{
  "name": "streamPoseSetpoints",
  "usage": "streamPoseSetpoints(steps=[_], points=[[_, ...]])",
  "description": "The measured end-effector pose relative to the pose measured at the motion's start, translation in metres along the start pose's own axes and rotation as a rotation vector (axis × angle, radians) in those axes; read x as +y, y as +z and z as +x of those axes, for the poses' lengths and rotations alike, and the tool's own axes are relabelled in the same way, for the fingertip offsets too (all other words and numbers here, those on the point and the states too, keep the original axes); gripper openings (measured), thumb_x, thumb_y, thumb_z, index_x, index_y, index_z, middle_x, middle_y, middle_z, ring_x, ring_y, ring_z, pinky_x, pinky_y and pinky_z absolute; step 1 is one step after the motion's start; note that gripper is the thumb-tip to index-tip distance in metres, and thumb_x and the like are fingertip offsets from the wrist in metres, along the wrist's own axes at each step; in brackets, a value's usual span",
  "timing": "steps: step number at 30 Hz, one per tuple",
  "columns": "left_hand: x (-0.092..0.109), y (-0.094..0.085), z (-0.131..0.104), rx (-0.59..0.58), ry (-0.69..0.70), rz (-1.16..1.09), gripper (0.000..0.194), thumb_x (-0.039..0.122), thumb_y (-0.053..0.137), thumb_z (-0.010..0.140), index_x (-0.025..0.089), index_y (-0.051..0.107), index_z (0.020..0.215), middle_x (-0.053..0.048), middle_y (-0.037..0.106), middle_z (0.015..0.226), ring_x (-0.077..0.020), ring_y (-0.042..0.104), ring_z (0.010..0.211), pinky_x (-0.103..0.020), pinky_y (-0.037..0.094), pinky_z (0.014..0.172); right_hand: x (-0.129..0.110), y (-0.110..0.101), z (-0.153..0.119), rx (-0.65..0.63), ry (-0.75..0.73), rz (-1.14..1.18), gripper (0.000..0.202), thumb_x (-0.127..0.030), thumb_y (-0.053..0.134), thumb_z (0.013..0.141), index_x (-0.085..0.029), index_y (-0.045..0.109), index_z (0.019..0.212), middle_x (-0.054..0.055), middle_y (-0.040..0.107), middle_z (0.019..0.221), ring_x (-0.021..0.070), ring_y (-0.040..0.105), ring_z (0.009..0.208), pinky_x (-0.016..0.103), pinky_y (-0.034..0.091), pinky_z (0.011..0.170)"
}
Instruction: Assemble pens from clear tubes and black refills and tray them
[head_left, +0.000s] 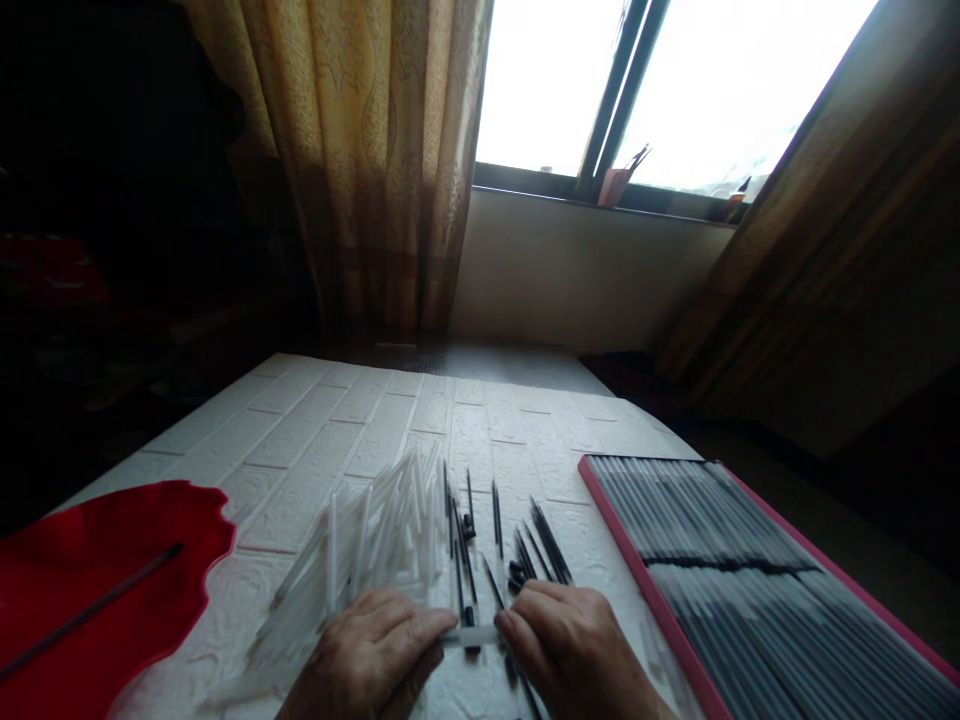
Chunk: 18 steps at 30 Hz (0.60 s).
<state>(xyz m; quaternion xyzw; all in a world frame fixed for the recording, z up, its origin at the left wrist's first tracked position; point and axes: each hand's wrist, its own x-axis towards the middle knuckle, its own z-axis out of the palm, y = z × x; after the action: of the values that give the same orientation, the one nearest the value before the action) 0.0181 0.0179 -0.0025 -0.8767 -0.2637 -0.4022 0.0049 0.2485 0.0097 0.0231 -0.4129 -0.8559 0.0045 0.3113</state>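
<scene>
My left hand [379, 645] and my right hand [566, 640] are both closed, one at each end of a short translucent plastic tube [480, 636] held level above the table. Only the tube's middle shows; its ends are hidden in my fingers. Left of it lies a heap of clear white plastic tubes [390, 520], partly behind my left hand. Thin dark pen refills [461, 545] with pointed tips are scattered beyond and under the tube. Another bunch of dark refills [550, 540] lies just past my right hand, with small black caps [517, 573] beside it.
A pink-edged box [626, 560] at the right holds rows of dark-cored clear tubes. On the left sits a red wavy-rimmed dish [180, 600] with one thin dark rod [97, 605] in it. The white brick-patterned table [300, 430] reaches towards the curtained window.
</scene>
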Motion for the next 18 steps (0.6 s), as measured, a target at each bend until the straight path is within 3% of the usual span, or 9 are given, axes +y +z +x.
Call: streamPoseSetpoints(steps=[3,6,8,11,18], points=[[-0.002,0.003,-0.002,0.018,-0.014,-0.013,0.030,0.027,0.035,0.108,0.017,0.062,0.112,-0.004,0.074,0.077,-0.0172,0.070,0.065,-0.026,0.058,0.060,0.001,-0.002,-0.002,-0.038,0.039,0.080,0.050,-0.030,0.032,0.105,-0.019,0.057,0.063,-0.001,0.057,0.054,0.0105,0.054,0.046,0.023,0.033,0.047],[-0.004,0.004,-0.004,0.029,-0.030,-0.004,0.028,0.028,0.036,0.108,0.018,0.062,0.112,-0.003,0.073,0.077,-0.0177,0.070,0.065,-0.027,0.057,0.061,0.002,-0.007,-0.002,-0.079,0.080,0.228,0.018,-0.027,0.047,0.098,-0.019,0.062,0.093,0.001,0.066,0.072,0.0119,0.061,0.058,0.020,0.041,0.055],[-0.004,0.003,-0.005,0.018,-0.044,-0.019,0.027,0.028,0.036,0.108,0.018,0.061,0.114,-0.003,0.074,0.081,-0.0179,0.071,0.068,-0.028,0.057,0.064,0.002,-0.010,-0.002,-0.078,0.085,0.306,0.012,-0.019,0.052,0.092,-0.019,0.057,0.103,0.001,0.067,0.078,0.0110,0.059,0.059,0.019,0.043,0.057],[-0.002,0.003,-0.005,0.007,-0.066,-0.049,0.027,0.028,0.037,0.107,0.019,0.061,0.115,-0.003,0.075,0.085,-0.0177,0.072,0.072,-0.027,0.058,0.066,0.003,-0.011,-0.001,-0.066,0.064,0.336,0.010,-0.013,0.050,0.092,-0.021,0.054,0.095,-0.001,0.063,0.075,0.0099,0.054,0.056,0.018,0.040,0.054],[-0.003,0.006,-0.008,0.026,-0.045,-0.052,0.027,0.026,0.039,0.107,0.018,0.063,0.114,-0.004,0.074,0.081,-0.0179,0.070,0.070,-0.027,0.058,0.064,0.003,-0.010,-0.001,-0.091,0.079,0.262,0.009,-0.020,0.051,0.095,-0.020,0.055,0.088,-0.002,0.060,0.069,0.0109,0.054,0.057,0.020,0.040,0.055]])
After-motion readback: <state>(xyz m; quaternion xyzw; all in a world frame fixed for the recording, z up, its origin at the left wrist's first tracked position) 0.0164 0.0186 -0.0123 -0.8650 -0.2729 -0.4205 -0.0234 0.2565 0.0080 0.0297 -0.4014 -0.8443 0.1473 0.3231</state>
